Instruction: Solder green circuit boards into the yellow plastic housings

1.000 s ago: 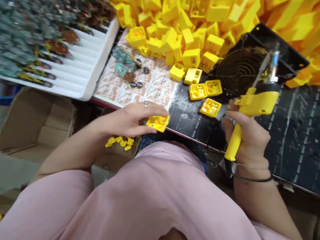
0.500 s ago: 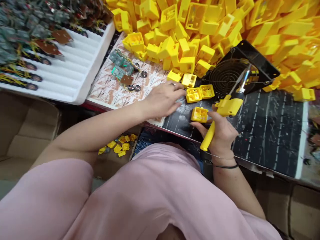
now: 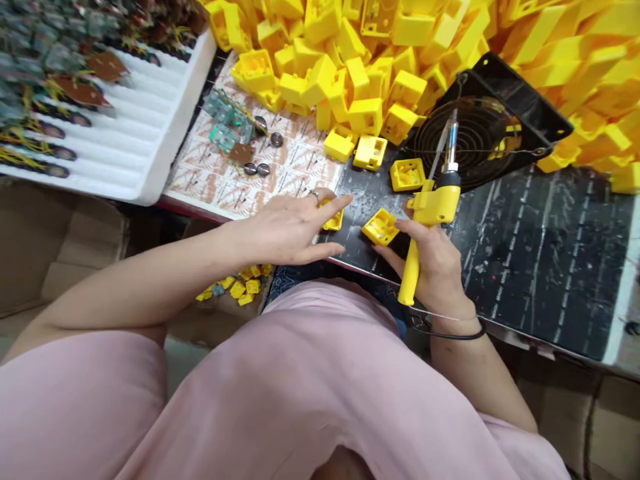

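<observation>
My right hand [image 3: 437, 263] is closed around the yellow handle of a soldering gun [image 3: 434, 203], its metal tip pointing away over the fan. The same hand's thumb and fingertips touch a small open yellow plastic case [image 3: 381, 227] at the table's near edge. My left hand [image 3: 295, 230] hovers low over the near edge with index finger and thumb stretched apart. Beneath its fingers sits a second yellow case [image 3: 334, 219], partly hidden. Another open yellow case [image 3: 407, 175] lies beyond the soldering gun.
A large heap of yellow cases [image 3: 370, 73] fills the back. A black fan [image 3: 480, 133] lies at its front. Circuit boards with wires [image 3: 227, 127] and small round speakers rest on printed paper. A white foam tray [image 3: 150, 133] holds many similar boards at left.
My left hand has come left and nearer, bringing one yellow case from the pair toward the near edge. My right hand, with the soldering gun and its case, has shifted slightly left.
</observation>
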`<action>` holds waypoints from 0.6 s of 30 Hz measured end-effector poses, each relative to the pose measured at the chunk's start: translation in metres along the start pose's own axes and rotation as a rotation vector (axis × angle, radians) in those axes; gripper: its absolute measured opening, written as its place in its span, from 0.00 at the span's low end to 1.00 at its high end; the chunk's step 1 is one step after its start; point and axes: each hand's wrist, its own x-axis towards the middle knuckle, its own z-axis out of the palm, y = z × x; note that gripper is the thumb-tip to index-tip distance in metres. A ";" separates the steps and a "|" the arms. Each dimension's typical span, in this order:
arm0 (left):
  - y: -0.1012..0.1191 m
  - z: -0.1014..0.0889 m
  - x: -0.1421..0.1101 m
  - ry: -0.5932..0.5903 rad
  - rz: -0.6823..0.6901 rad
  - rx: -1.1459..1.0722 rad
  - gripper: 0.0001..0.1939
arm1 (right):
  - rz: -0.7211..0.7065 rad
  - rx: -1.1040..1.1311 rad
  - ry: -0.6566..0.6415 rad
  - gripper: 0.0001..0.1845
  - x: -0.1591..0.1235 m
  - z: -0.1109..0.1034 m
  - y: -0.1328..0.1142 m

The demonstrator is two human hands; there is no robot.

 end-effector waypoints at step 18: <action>0.005 0.019 -0.001 0.225 -0.092 0.058 0.37 | -0.147 -0.038 -0.017 0.28 0.027 0.026 -0.013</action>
